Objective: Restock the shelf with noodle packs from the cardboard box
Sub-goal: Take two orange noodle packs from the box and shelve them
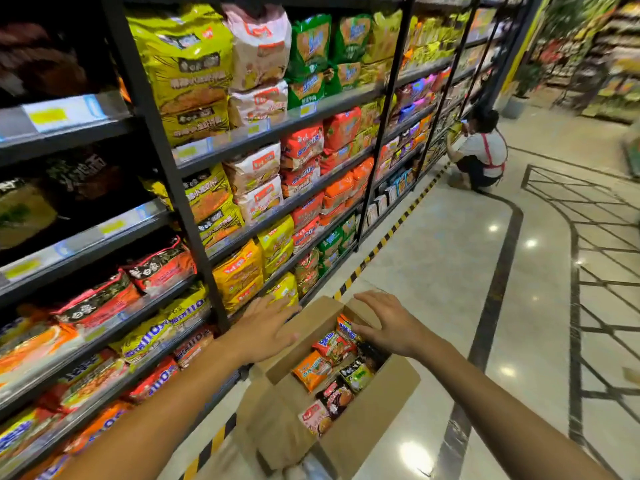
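The open brown cardboard box [349, 420] is standing on the pale glossy floor [450, 258], at about 6 o'clock in the view, just beside the tall dark metal shelf [194, 216] that is filling the 9 o'clock side. Inside the box, colourful plastic noodle packs [332, 372] are lying in a loose row: orange, red, green, black and pink ones.

The left hand [266, 327] is lying flat on the box's left flap, at 10 o'clock from the packs, with its grip wide and straight fingers holding nothing. The right hand [384, 323] is reaching over the far end of the box, at 12 o'clock from the packs; its fingers are bending down and touching the topmost blue-and-red pack, not closing round it.

At 2 o'clock, well apart, a crouching person in a white shirt [479, 154] is facing the shelf.
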